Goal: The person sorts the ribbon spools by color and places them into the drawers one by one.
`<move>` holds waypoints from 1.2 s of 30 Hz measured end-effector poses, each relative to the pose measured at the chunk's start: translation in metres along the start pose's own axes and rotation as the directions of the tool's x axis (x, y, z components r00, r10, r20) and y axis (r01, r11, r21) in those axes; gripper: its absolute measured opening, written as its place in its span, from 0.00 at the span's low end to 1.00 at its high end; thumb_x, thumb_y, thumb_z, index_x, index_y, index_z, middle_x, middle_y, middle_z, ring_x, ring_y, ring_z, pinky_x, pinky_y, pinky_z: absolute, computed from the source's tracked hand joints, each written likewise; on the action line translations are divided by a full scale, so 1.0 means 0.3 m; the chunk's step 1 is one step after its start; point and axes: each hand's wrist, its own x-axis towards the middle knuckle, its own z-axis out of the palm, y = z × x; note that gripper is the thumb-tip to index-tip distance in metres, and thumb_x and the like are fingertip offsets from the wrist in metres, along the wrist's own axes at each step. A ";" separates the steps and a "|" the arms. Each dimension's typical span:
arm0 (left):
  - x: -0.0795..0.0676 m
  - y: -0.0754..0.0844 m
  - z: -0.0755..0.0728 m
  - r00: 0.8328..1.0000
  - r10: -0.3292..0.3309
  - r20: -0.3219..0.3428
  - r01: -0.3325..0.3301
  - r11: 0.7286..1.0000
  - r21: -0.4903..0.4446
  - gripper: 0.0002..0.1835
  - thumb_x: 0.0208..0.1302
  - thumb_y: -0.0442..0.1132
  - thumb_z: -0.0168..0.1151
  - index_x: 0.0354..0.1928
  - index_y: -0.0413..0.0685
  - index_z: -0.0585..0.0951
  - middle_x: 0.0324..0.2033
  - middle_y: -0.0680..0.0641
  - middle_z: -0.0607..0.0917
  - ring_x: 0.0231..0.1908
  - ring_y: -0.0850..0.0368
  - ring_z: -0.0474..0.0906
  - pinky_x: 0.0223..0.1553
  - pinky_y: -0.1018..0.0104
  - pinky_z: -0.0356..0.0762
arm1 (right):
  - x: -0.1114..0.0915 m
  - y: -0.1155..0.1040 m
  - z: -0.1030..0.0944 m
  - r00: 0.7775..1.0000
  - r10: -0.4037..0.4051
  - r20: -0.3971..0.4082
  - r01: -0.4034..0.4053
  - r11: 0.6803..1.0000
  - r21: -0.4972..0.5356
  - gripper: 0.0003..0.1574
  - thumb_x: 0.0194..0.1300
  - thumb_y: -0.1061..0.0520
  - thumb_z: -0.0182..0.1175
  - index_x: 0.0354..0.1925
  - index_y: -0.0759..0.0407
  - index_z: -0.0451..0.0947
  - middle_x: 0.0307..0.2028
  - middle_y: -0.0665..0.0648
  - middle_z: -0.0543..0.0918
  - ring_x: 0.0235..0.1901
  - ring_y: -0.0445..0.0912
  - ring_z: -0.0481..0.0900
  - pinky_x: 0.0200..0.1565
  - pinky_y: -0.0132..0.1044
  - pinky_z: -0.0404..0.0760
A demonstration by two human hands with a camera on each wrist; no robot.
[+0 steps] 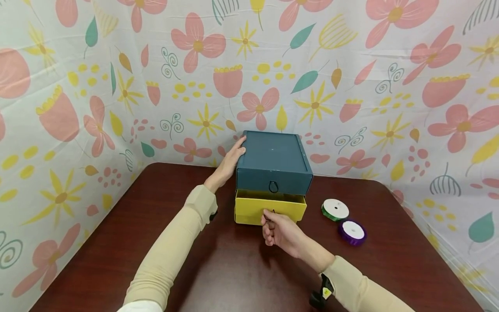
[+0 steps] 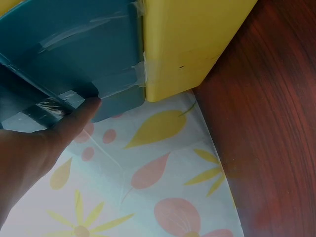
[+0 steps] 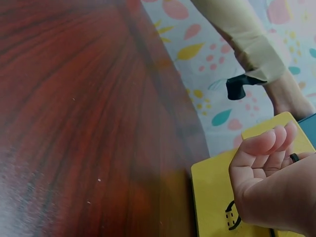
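A two-tier drawer box stands on the table, with a dark teal upper part (image 1: 273, 151) and a yellow lower drawer (image 1: 249, 208) that is partly pulled out. My left hand (image 1: 231, 161) rests against the left side of the teal part, fingers straight along its upper edge; in the left wrist view a finger of the left hand (image 2: 69, 123) touches the teal wall. With curled fingers, my right hand (image 1: 282, 234) pinches the black loop pull on the yellow drawer's front. Another black loop (image 1: 273, 186) hangs on the teal front.
Right of the box lie two ribbon spools, one green-edged (image 1: 335, 209) and one purple (image 1: 352, 232). The dark red-brown table (image 1: 163, 195) backs onto a flower-patterned cloth (image 1: 195, 86). Black wrist devices sit at both cuffs.
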 end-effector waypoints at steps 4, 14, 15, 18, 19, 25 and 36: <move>0.003 -0.004 -0.003 1.000 -0.007 -0.001 0.007 1.000 -0.001 0.32 0.75 0.58 0.35 0.77 0.65 0.48 0.77 0.59 0.44 0.77 0.55 0.39 0.74 0.43 0.42 | -0.015 0.006 0.008 1.000 0.002 0.007 -0.002 1.000 -0.004 0.21 0.76 0.43 0.43 0.32 0.54 0.71 0.18 0.47 0.70 0.20 0.39 0.66 0.26 0.32 0.68; 0.007 -0.009 -0.007 1.000 -0.020 -0.001 0.020 1.000 0.005 0.32 0.74 0.58 0.35 0.77 0.67 0.48 0.77 0.59 0.44 0.77 0.55 0.40 0.74 0.43 0.42 | -0.049 0.022 0.025 0.999 0.011 0.035 -0.011 1.000 0.000 0.22 0.76 0.43 0.43 0.31 0.54 0.71 0.17 0.46 0.71 0.20 0.38 0.68 0.25 0.31 0.69; 0.006 -0.009 -0.006 1.000 -0.019 -0.001 0.019 1.000 0.005 0.32 0.74 0.58 0.35 0.77 0.66 0.48 0.77 0.59 0.44 0.77 0.55 0.40 0.74 0.43 0.42 | -0.053 0.024 0.026 0.999 0.016 0.034 -0.016 1.000 0.002 0.22 0.76 0.43 0.43 0.31 0.53 0.71 0.17 0.46 0.71 0.20 0.38 0.68 0.25 0.31 0.69; 0.003 -0.007 -0.004 1.000 -0.013 -0.003 0.013 1.000 0.005 0.32 0.74 0.57 0.36 0.77 0.64 0.48 0.77 0.58 0.44 0.77 0.54 0.39 0.74 0.43 0.42 | -0.064 0.027 0.034 0.999 0.027 0.031 -0.027 1.000 0.005 0.22 0.76 0.42 0.44 0.30 0.54 0.71 0.17 0.46 0.71 0.19 0.38 0.68 0.25 0.30 0.69; 0.002 -0.006 -0.004 1.000 -0.011 -0.003 0.011 1.000 0.005 0.32 0.74 0.57 0.35 0.77 0.64 0.48 0.77 0.58 0.44 0.77 0.54 0.39 0.74 0.43 0.42 | -0.067 0.029 0.036 0.999 0.028 0.031 -0.028 1.000 0.005 0.22 0.75 0.42 0.44 0.30 0.54 0.71 0.17 0.46 0.71 0.19 0.38 0.68 0.25 0.30 0.69; -0.002 -0.005 -0.004 1.000 0.005 0.008 -0.005 1.000 0.015 0.32 0.75 0.57 0.35 0.77 0.65 0.47 0.77 0.58 0.44 0.77 0.54 0.40 0.73 0.42 0.42 | -0.087 0.038 0.046 0.999 0.039 0.034 -0.040 0.999 0.011 0.21 0.75 0.42 0.44 0.30 0.53 0.71 0.16 0.46 0.71 0.19 0.38 0.68 0.24 0.30 0.69; 0.002 -0.008 -0.011 1.000 0.022 0.019 -0.022 1.000 -0.001 0.32 0.75 0.57 0.35 0.77 0.64 0.46 0.77 0.58 0.43 0.77 0.53 0.40 0.74 0.43 0.42 | -0.117 0.049 0.060 0.998 0.040 0.052 -0.041 0.999 0.010 0.22 0.75 0.41 0.44 0.30 0.52 0.72 0.16 0.45 0.71 0.19 0.37 0.68 0.24 0.30 0.69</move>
